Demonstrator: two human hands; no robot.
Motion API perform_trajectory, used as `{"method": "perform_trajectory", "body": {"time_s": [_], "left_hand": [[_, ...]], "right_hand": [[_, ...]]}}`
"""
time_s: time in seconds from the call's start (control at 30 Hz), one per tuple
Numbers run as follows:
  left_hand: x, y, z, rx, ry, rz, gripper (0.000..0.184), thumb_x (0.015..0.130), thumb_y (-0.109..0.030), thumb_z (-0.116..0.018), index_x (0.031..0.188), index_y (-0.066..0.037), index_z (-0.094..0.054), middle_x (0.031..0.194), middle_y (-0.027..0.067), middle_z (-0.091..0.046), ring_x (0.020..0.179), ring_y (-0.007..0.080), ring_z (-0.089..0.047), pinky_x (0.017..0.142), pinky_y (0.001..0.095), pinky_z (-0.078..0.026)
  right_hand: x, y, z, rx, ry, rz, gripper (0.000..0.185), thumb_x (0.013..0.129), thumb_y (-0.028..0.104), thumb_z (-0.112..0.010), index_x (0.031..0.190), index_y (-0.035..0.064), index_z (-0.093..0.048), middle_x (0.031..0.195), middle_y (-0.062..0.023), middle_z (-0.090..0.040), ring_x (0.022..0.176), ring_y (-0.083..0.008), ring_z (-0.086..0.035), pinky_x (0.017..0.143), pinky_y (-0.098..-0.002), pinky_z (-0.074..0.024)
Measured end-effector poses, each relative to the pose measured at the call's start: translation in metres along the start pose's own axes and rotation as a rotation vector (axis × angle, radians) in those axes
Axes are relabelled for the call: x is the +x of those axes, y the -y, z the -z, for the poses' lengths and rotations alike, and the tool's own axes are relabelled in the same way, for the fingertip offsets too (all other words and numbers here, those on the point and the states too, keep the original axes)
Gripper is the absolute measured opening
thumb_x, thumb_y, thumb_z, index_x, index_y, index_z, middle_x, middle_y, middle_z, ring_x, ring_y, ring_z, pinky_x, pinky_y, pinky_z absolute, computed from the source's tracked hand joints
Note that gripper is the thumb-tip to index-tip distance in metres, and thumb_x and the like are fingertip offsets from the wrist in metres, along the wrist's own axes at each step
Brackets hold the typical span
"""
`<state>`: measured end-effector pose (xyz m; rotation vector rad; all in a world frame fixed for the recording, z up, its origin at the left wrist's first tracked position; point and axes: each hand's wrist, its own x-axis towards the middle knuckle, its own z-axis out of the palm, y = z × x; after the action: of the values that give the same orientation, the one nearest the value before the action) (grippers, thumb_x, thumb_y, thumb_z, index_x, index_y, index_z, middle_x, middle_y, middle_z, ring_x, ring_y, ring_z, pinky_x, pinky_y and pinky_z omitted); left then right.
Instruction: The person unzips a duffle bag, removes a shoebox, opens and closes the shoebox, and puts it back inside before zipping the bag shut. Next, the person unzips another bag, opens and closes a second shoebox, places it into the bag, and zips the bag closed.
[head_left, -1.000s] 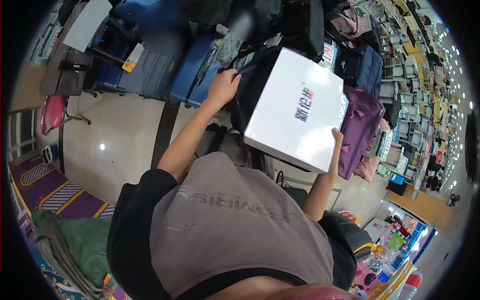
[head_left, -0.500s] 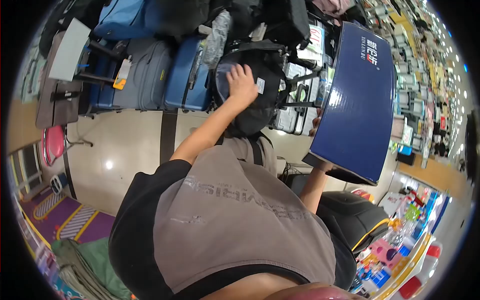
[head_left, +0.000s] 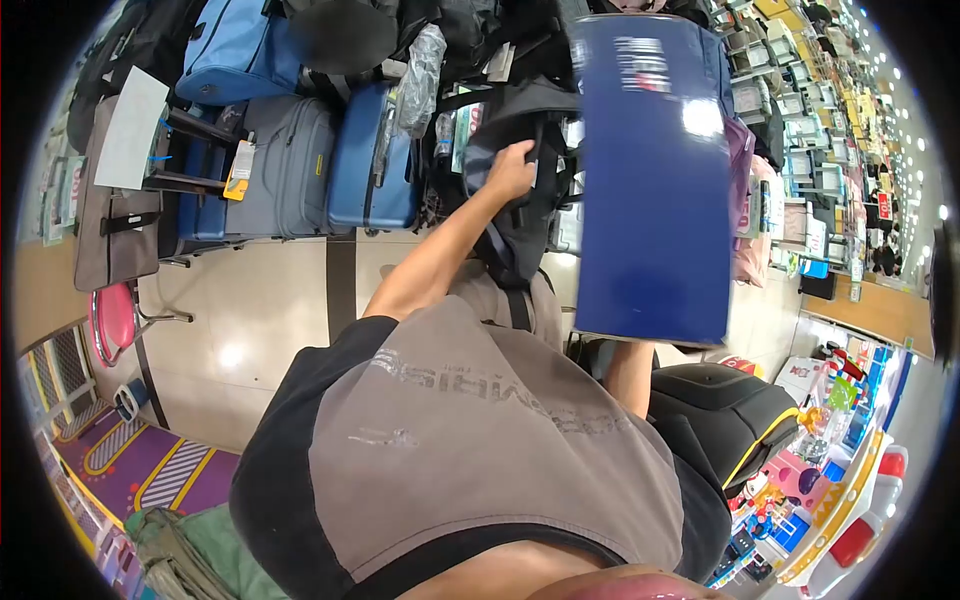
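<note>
My left hand [head_left: 512, 172] is closed on a black backpack [head_left: 515, 250] hanging in front of me, its fingers curled at the bag's upper part. A large dark blue cardboard box [head_left: 655, 220] with white and red print near its top stands upright at my right. My right forearm [head_left: 630, 378] reaches up behind the box and supports it; the right hand itself is hidden by the box.
A blue suitcase [head_left: 370, 165], a grey suitcase [head_left: 290, 160] and a blue bag [head_left: 235, 50] line the far side. A pink stool [head_left: 117, 322] stands at left. At right are a black padded bag [head_left: 720, 405] and a shelf of toys [head_left: 800, 500].
The blue box has swung left and upright, now covering the silver suitcase. My left hand has gone from lying spread on the backpack to closing on it, slightly further right.
</note>
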<state>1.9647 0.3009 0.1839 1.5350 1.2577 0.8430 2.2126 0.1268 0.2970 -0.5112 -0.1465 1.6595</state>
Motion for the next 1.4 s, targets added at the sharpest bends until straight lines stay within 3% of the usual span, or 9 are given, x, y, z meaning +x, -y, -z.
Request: {"method": "perform_trajectory", "body": {"time_s": [0.2, 0.37, 0.6, 0.7, 0.9, 1.03, 1.17, 1.23, 1.4], "left_hand": [[-0.033, -0.058, -0.003, -0.720, 0.556, -0.080, 0.047, 0.088, -0.008, -0.061, 0.135, -0.002, -0.061, 0.123, 0.0260, -0.068, 0.115, 0.0421, -0.065, 0.098, 0.0455, -0.051], [-0.022, -0.045, 0.005, -1.027, 0.684, 0.046, 0.047, 0.088, -0.009, -0.061, 0.135, -0.003, -0.060, 0.121, 0.0252, -0.068, 0.112, 0.0415, -0.066, 0.096, 0.0455, -0.052], [-0.020, 0.039, -0.008, -0.210, 0.091, 0.129, 0.047, 0.087, -0.007, -0.064, 0.134, -0.004, -0.059, 0.113, 0.0233, -0.070, 0.103, 0.0415, -0.068, 0.090, 0.0459, -0.054], [-0.028, 0.032, 0.011, -0.001, -0.014, -0.074, 0.041, 0.085, -0.006, -0.068, 0.125, -0.005, -0.060, 0.110, 0.0218, -0.068, 0.101, 0.0428, -0.066, 0.089, 0.0471, -0.053], [-0.022, 0.001, 0.054, 0.640, -0.401, -0.122, 0.061, 0.078, -0.020, -0.084, 0.130, -0.009, -0.053, 0.128, 0.0133, -0.054, 0.125, 0.0352, -0.050, 0.103, 0.0465, -0.045], [0.019, 0.052, 0.041, 0.338, 0.071, 0.110, 0.033, 0.091, -0.029, -0.068, 0.112, -0.003, -0.069, 0.108, 0.0261, -0.069, 0.105, 0.0448, -0.064, 0.090, 0.0499, -0.052], [0.004, -0.111, 0.047, -0.066, -0.042, -0.304, 0.026, 0.093, -0.022, -0.059, 0.090, 0.003, -0.066, 0.092, 0.0311, -0.065, 0.093, 0.0505, -0.063, 0.078, 0.0550, -0.050], [0.004, -0.165, 0.059, -0.253, 0.091, -0.124, 0.031, 0.092, -0.024, -0.060, 0.084, 0.005, -0.065, 0.073, 0.0284, -0.061, 0.067, 0.0405, -0.063, 0.067, 0.0462, -0.048], [0.025, -0.193, 0.092, 0.136, 0.157, -0.143, 0.034, 0.087, -0.031, -0.062, 0.087, 0.001, -0.074, 0.076, 0.0260, -0.068, 0.077, 0.0383, -0.071, 0.074, 0.0445, -0.054]], "right_hand": [[-0.012, 0.021, -0.052, -0.240, -0.139, -0.006, 0.065, 0.095, 0.045, -0.057, 0.142, 0.0003, -0.051, 0.131, -0.0168, -0.064, 0.110, -0.0261, -0.067, 0.093, -0.0365, -0.0569], [-0.038, 0.033, -0.077, -0.409, -0.267, 0.049, 0.068, 0.093, 0.044, -0.059, 0.144, 0.0004, -0.050, 0.130, -0.0174, -0.064, 0.109, -0.0256, -0.067, 0.091, -0.0360, -0.0567], [-0.036, 0.067, -0.011, -0.355, -0.142, 0.136, 0.074, 0.093, 0.049, -0.061, 0.148, 0.0026, -0.043, 0.136, -0.0192, -0.059, 0.114, -0.0307, -0.063, 0.091, -0.0442, -0.0560], [-0.032, 0.051, -0.017, -0.288, -0.098, 0.132, 0.075, 0.093, 0.049, -0.061, 0.149, 0.0030, -0.042, 0.136, -0.0194, -0.058, 0.115, -0.0316, -0.063, 0.092, -0.0451, -0.0557], [-0.015, 0.010, -0.037, -0.180, 0.007, 0.085, 0.077, 0.093, 0.051, -0.061, 0.150, 0.0036, -0.040, 0.138, -0.0197, -0.056, 0.117, -0.0335, -0.061, 0.092, -0.0470, -0.0552], [-0.005, -0.002, -0.046, -0.151, 0.069, 0.048, 0.078, 0.093, 0.052, -0.061, 0.151, 0.0041, -0.039, 0.139, -0.0199, -0.055, 0.119, -0.0347, -0.060, 0.092, -0.0483, -0.0548], [-0.004, -0.004, -0.063, -0.156, 0.129, 0.019, 0.079, 0.093, 0.053, -0.061, 0.152, 0.0045, -0.038, 0.140, -0.0200, -0.054, 0.120, -0.0360, -0.059, 0.093, -0.0495, -0.0545], [-0.015, -0.004, -0.077, -0.173, 0.145, 0.011, 0.079, 0.094, 0.053, -0.060, 0.152, 0.0047, -0.037, 0.141, -0.0201, -0.054, 0.120, -0.0366, -0.059, 0.093, -0.0502, -0.0543], [-0.024, 0.015, -0.081, -0.194, 0.316, -0.169, 0.083, 0.095, 0.057, -0.058, 0.155, 0.0055, -0.032, 0.144, -0.0225, -0.048, 0.121, -0.0406, -0.056, 0.090, -0.0539, -0.0532]]}}
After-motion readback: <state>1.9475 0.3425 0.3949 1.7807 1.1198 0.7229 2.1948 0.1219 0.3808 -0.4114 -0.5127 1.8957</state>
